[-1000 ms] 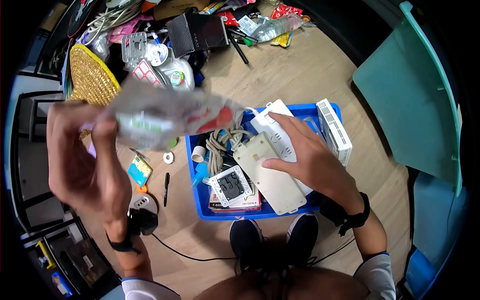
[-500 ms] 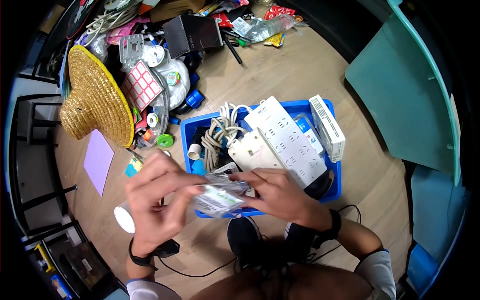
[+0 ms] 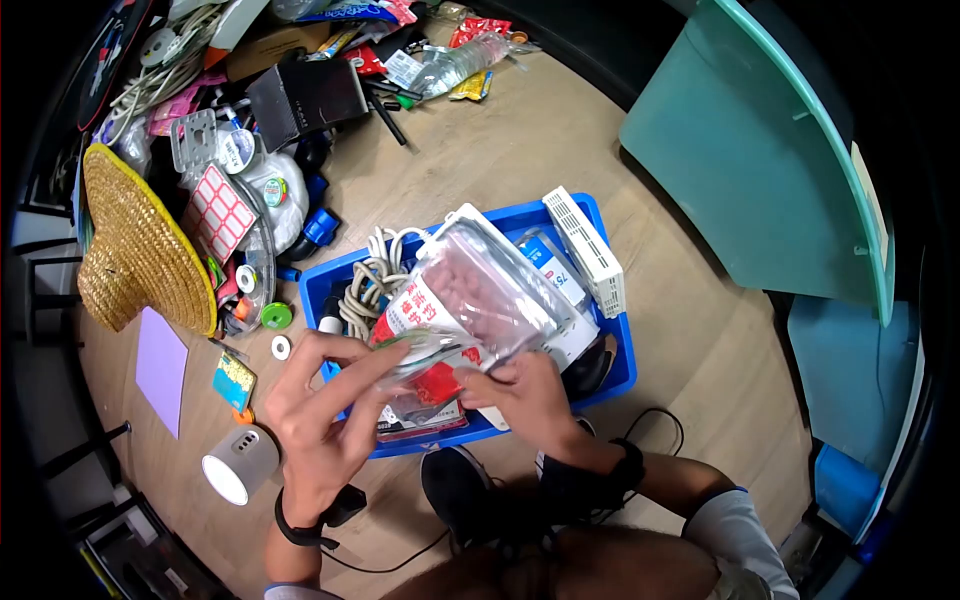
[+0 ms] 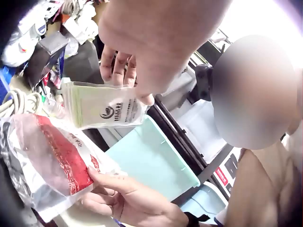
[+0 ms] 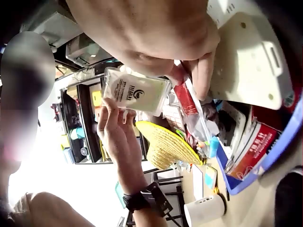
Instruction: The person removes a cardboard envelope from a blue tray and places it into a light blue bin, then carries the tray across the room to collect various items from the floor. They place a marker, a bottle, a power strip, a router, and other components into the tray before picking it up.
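Note:
My left hand (image 3: 325, 420) pinches a small clear zip bag (image 4: 106, 104) with a pale, printed packet inside. In my right hand (image 3: 535, 400), the thumb and fingers grip the edge of a larger clear plastic bag (image 3: 500, 290) with red panels and white lettering. Both bags are over the blue bin (image 3: 625, 350), and the larger one covers much of what lies in it. Beside that bag a coiled grey cord (image 3: 365, 300) and a blue-and-white pack (image 3: 550, 268) show. A white slotted box (image 3: 588, 250) leans at the bin's right side.
Left of the bin lie a straw hat (image 3: 150, 240), a purple sheet (image 3: 160, 370), a white cylinder (image 3: 240, 465) and a green round lid (image 3: 277, 315). Mixed clutter, including a black box (image 3: 305, 100) and a plastic bottle (image 3: 460, 65), fills the back. A teal panel (image 3: 750, 150) stands at right.
My left hand came in from the left with a clear bag; my right hand left the power strip and took hold of plastic. The larger red-panelled bag now spreads over the bin, apart from the small one.

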A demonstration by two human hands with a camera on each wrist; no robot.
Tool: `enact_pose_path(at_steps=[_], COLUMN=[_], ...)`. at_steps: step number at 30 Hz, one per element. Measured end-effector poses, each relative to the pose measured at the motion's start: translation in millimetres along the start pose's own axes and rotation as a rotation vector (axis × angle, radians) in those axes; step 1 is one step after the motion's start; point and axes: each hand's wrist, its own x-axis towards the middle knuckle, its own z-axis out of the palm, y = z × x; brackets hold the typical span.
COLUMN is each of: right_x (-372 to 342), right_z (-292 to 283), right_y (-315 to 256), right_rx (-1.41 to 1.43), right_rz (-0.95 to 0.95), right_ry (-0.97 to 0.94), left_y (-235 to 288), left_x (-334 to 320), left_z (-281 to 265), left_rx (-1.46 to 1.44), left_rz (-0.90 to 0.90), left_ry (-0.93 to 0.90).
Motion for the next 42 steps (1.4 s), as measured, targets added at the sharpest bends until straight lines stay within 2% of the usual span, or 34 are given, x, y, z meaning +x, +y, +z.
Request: enact_pose_path(at_steps=[1,3,5,7,9,10,13,15,19,21,22,23,25,29,31,33,34,35,37,38,41,42], right_x=[-6.3,-17.1,-19.3,-22.7,-28.0,-31.0,-29.0,-29.4,-33.6,-36.4,-38.5,-39.3,-41.0,-44.2,-45.3,-46.8,-47.2,-47.4,-46.5,-47.4,-51.0,-50.4], right_z=[-0.5,1.3,-1.0,-6.2,-10.2,-17.7,-25.9,-30.5,-31.7,-29.6,-28.5,-27.7,-25.3,-25.7,-26.9,-27.4,-27.7,-28.1,-30.4,-32.1,-40.9,-46.5], right_y=[2.6,4.9,5.8,4.0,-13.6,-12.5,-17.5,-14.8,-7.9,-4.6,-2.9,-2.1,-10.7,-13.3,-14.2,-14.7,-15.4,-16.4,-25.0,-30.8,-55.2,-62.4], right_rx=[0.0,0.094,0.114,0.172,0.189,0.23,0.126,0.065,-0.027,-0.031,-0.036,-0.041,-0.096,-0.21,-0.216,-0.223,-0.252,-0.28,-0.336,-0.384,-0.447,-0.448], right_rz=[0.003,0.029,0.056,0.298,0.367,0.353,0.485,0.531,0.54,0.554,0.523,0.49,0.439,0.257,0.241,0.228,0.213,0.197,0.185,0.177,0.13,0.133], right_ry=[0.006,-0.031,-0.046,-0.103,-0.139,-0.215,-0.353,-0.425,-0.575,-0.576,-0.581,-0.586,-0.584,-0.57,-0.562,-0.556,-0.56,-0.563,-0.608,-0.65,-0.595,-0.592], left_y=[-1.4,-7.8,-16.0,-19.3,-35.5,-47.8,-88.8,-104.3,-109.6,-116.4,-117.8,-118.8,-121.8,-134.9,-137.3,-142.6,-142.6,-148.2,-167.7,-169.3,-155.9,-153.5], left_x=[-3.5,-9.9,-21.7,-23.3,-22.1,-24.5,-32.1,-38.3,-44.1,-43.8,-41.7,-40.7,-38.5,-38.4,-32.8,-25.4,-20.0,-19.9,-25.5,-25.1,-30.1,-34.4], left_z=[2.0,1.2,1.0,-4.8,-7.5,-7.0,-6.7,-4.1,10.2,19.7,23.3,25.1,30.8,29.3,24.9,22.2,20.8,24.2,38.3,37.4,38.8,34.0], left_rx=[-0.073,-0.077,-0.239,-0.422,-0.47,-0.499,-0.344,-0.271,0.033,0.224,0.299,0.298,0.259,0.128,0.15,0.154,0.158,0.157,0.228,0.22,0.314,0.28], left_rz=[-0.072,-0.063,-0.25,-0.358,-0.491,-0.559,-0.65,-0.638,-0.54,-0.277,-0.233,-0.234,-0.199,-0.211,-0.216,-0.28,-0.385,-0.387,-0.223,-0.267,-0.229,-0.285], left_ry=[0.006,0.026,0.223,0.275,0.35,0.411,0.557,0.566,0.503,0.432,0.373,0.372,0.175,0.148,0.144,0.073,0.0,0.002,0.04,-0.055,-0.041,-0.088])
